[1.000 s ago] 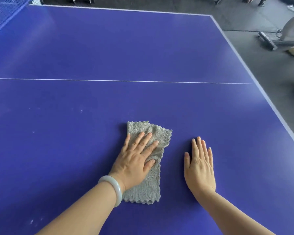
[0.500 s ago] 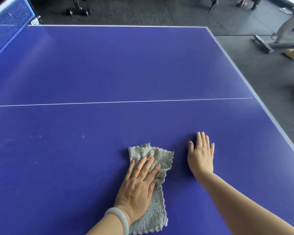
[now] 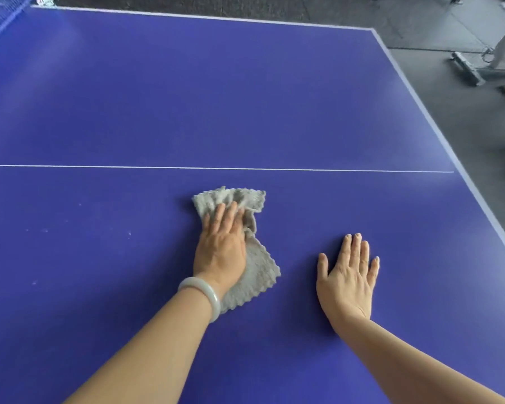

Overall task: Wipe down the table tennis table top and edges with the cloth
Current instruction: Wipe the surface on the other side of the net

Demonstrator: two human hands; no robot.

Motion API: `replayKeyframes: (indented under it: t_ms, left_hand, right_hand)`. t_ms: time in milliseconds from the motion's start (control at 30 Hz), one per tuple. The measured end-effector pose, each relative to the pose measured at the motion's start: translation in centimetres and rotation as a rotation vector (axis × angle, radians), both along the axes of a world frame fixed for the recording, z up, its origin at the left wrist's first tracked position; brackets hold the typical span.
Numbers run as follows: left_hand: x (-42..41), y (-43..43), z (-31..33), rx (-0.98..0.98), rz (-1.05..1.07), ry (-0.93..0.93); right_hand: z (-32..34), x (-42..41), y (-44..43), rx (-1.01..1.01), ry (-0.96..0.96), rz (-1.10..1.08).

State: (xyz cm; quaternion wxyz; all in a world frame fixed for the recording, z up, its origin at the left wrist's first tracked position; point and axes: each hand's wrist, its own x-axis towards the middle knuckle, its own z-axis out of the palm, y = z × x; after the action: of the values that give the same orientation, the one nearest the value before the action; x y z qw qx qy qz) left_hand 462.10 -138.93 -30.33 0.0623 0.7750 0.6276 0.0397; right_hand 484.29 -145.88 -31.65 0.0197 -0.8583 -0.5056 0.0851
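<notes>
Head view: cloth (image 3: 257, 266) seemingly well inside table edge (image 3: 434, 132).

Grey bunched cloth (image 3: 254, 266) lying on blue table (image 3: 245, 97)

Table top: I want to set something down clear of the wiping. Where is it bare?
Bare: everything beyond the white line up to the far edge, and the stretch left of the left hand. Crowded: the near middle, with the cloth and the flat right hand.
</notes>
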Motion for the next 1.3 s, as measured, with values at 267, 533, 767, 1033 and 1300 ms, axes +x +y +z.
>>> replayKeyframes:
  t_ms: [267, 533, 767, 1033, 1300]
  left_hand:
    - [6.6, -10.9, 0.1, 0.025, -0.198, -0.117]
    - [-5.8, -6.0, -0.1, 0.048, 0.014, -0.013]
    - [-7.7, -6.5, -0.2, 0.032, 0.177, -0.008]
    - [-8.2, -6.7, -0.5, 0.033, 0.177, -0.031]
    - [-9.8, -3.9, -0.7, 0.003, -0.243, 0.012]
  right_hand:
    - [0.2, -0.3, 0.2, -0.036, -0.023, 0.000]
    - [0.4, -0.2, 0.0, 0.005, 0.002, -0.006]
    - [1.0, -0.6, -0.1, -0.048, -0.001, -0.004]
    - [1.6, -11.8, 1.7, 0.135, 0.136, 0.266]
    - [0.1, -15.9, 3.9, 0.032, 0.043, 0.032]
